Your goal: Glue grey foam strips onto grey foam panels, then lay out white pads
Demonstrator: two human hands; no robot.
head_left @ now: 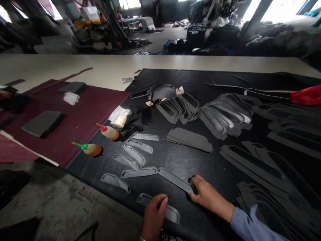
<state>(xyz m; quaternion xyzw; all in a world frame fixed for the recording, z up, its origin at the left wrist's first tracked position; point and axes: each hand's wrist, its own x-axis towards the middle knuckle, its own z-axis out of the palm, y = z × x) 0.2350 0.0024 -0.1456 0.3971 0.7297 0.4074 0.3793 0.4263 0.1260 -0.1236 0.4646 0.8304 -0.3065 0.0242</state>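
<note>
Left hand (155,212), pinched closed, near the counter (131,200) edge; bare room beyond right hand (204,192), gripping a grey strip (173,179) pointing leftward.

Bright windows (283,12) stand beyond a grey floor (112,207).

Distant windows (282,11) glare white above dim surroundings.

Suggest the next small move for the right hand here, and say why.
Probably, the right hand should ease off the narrow strip at its fingertips: the strip appears to lie flat on the black sheet, near similar pieces already spread out.
</note>
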